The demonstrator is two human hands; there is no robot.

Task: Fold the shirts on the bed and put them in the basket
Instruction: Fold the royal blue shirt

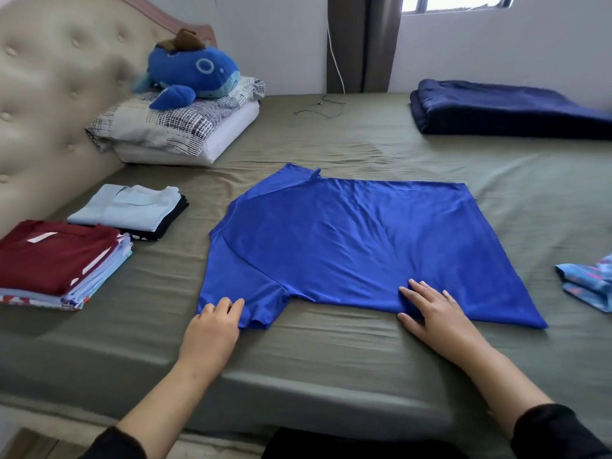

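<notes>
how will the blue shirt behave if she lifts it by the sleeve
Probably floppy: the blue shirt lies flat with soft ripples, so it would drape and sag. Its sheen suggests a slick fabric that may slide on the bed. The left hand holds only the sleeve edge, so the rest would likely trail.

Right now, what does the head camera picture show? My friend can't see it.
Two hands smooth a blue shirt spread flat on a bed: the left hand holds a sleeve, the right hand presses the near edge. Folded shirt stacks lie to the left.
</notes>
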